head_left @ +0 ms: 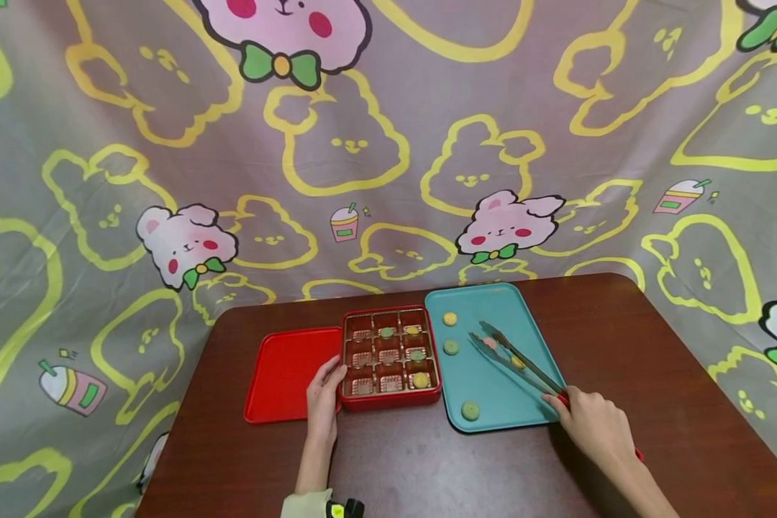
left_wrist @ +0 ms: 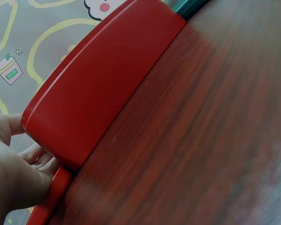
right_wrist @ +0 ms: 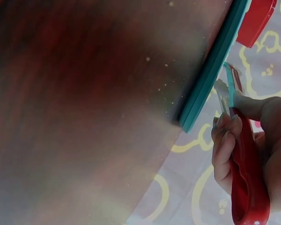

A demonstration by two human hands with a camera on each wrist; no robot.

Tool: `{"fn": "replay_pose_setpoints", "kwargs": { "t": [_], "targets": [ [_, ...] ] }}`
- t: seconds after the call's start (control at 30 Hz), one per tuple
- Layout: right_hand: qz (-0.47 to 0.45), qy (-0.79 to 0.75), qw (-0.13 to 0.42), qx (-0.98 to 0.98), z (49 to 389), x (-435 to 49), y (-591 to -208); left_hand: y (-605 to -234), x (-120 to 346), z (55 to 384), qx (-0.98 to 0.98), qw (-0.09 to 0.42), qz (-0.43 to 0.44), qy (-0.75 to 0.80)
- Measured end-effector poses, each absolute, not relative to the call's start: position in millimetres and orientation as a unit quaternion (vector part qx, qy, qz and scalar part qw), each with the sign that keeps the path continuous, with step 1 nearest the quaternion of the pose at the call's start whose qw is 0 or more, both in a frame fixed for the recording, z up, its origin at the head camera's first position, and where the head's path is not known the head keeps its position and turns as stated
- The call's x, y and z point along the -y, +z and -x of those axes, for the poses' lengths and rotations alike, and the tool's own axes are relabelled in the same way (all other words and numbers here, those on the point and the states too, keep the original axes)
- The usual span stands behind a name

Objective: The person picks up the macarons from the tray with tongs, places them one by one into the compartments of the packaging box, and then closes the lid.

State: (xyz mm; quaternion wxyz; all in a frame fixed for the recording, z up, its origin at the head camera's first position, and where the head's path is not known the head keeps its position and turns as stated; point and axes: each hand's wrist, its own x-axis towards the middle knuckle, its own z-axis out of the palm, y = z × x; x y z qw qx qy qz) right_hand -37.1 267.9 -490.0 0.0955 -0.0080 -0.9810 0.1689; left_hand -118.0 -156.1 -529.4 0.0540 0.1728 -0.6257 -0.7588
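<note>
In the head view my left hand (head_left: 324,399) rests against the left side of a red box (head_left: 388,400), thumb near its rim. The box has a clear divided insert; green and yellow macarons (head_left: 421,380) sit in some right and middle compartments. My right hand (head_left: 597,424) grips red-handled tongs (head_left: 539,372), their tips over the teal tray (head_left: 505,417). A pink macaron (head_left: 489,344) appears between the tong arms near the tips; whether it is clamped cannot be told. A yellow macaron (head_left: 518,362) shows between the arms further back. The right wrist view shows fingers around the red handle (right_wrist: 247,164).
Left of the box lies a flat red lid or tray (head_left: 288,378), close to my left hand. Other macarons on the teal tray are a yellow one (head_left: 450,319) and green ones (head_left: 470,411). Everything stands on a dark wooden table (head_left: 427,467) before a patterned curtain (head_left: 388,144).
</note>
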Motion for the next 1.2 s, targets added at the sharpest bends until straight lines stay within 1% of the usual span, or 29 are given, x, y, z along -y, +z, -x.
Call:
{"fn": "replay_pose_setpoints", "kwargs": {
  "t": [0.37,0.93,1.2],
  "targets": [
    [0.001,0.166,0.117,0.979,39.5,-268.6,-490.6,-528.5,155.4,118.1,0.628,0.054,-0.176,-0.756],
    [-0.001,0.170,0.123,0.978,38.7,-269.4,-489.4,-527.6,155.6,117.3,0.631,0.053,-0.180,-0.753],
    [-0.015,0.169,0.160,0.972,39.3,-270.4,-489.1,-527.3,155.8,118.1,0.626,0.050,-0.179,-0.758]
  ]
}}
